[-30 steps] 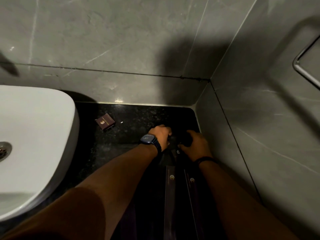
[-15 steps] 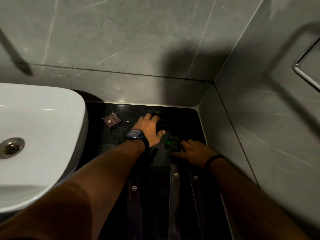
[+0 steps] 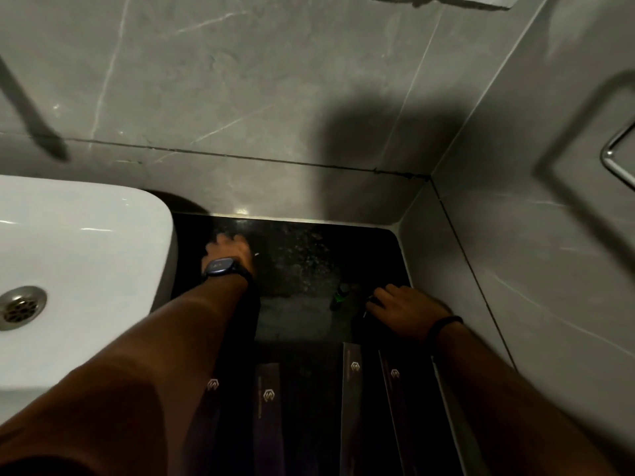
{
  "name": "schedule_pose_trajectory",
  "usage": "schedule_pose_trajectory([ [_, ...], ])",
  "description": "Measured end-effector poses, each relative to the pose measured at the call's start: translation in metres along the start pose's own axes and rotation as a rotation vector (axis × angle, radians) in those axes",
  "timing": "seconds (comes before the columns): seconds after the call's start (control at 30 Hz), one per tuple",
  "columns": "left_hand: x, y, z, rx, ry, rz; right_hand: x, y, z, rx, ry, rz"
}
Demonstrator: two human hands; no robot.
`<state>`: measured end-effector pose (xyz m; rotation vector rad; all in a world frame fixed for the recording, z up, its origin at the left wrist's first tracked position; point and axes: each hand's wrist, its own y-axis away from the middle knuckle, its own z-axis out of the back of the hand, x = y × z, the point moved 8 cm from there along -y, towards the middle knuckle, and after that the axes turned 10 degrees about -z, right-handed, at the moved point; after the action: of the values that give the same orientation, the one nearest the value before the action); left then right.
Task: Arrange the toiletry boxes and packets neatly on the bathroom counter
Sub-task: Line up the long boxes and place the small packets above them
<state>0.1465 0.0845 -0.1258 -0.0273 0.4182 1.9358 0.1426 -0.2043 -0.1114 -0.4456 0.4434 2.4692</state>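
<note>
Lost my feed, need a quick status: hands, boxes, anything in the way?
Left hand reaching far-left counter, grip hidden. Right hand down near small green bottle. Long boxes side by side at near edge. Sink close left.

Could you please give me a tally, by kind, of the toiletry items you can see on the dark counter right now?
Long dark boxes with a gold logo: 4
Small green-tinted bottle: 1
Total: 5
Anything under the left hand or right hand is hidden.
</note>
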Motion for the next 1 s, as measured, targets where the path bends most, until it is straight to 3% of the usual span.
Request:
schedule_pose_trajectory([
  [0.1, 0.018, -0.008, -0.002, 0.035, 0.002, 0.067, -0.008, 0.003, 0.000, 0.023, -0.084, -0.063],
  [0.27, 0.025, -0.017, -0.005, 0.042, 0.036, 0.085, -0.036, 0.012, 0.029, -0.149, -0.307, -0.320],
  [0.47, 0.007, -0.009, 0.001, 0.098, -0.141, -0.143, -0.026, -0.012, 0.068, -0.366, -0.926, -0.714],
  [0.57, -0.012, 0.002, -0.011, 0.194, -0.222, -0.320, 0.016, -0.038, 0.069, -0.230, -1.145, -0.859],
  [0.73, -0.017, 0.025, -0.033, 0.387, -0.231, -0.457, 0.094, -0.075, 0.052, 0.186, -1.127, -0.840],
  [0.9, -0.004, 0.041, -0.031, 0.263, -0.128, -0.403, 0.103, -0.078, 0.034, 0.256, -1.114, -0.926],
  [1.0, 0.003, 0.041, -0.028, 0.209, -0.075, -0.307, 0.100, -0.076, 0.030, 0.292, -1.094, -0.887],
])
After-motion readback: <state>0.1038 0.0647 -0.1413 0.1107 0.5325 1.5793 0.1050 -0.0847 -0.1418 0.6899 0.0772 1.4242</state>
